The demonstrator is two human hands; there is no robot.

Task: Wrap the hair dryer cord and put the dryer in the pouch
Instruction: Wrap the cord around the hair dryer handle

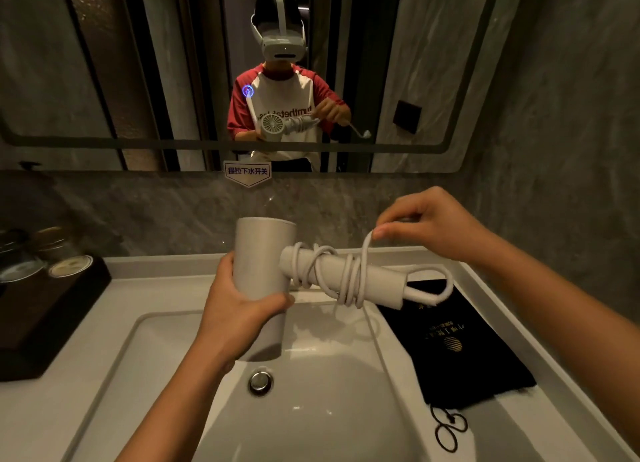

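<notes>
A white hair dryer (263, 253) hangs over the sink, its barrel upright and its handle pointing right. My left hand (235, 295) grips the barrel from the left. The white cord (353, 278) winds around the handle in several turns, and a loop sticks out past the handle's end. My right hand (429, 222) pinches the cord above the handle, holding a strand taut. The black pouch (460, 350) with gold print lies flat on the counter right of the basin, its drawstring (446, 434) trailing toward me.
A white sink (173, 340) with a chrome drain plug (260, 381) lies below the dryer. A dark wooden tray (45, 305) with lidded jars stands at the left. The mirror (138, 80) behind reflects the person; a stone wall closes the right side.
</notes>
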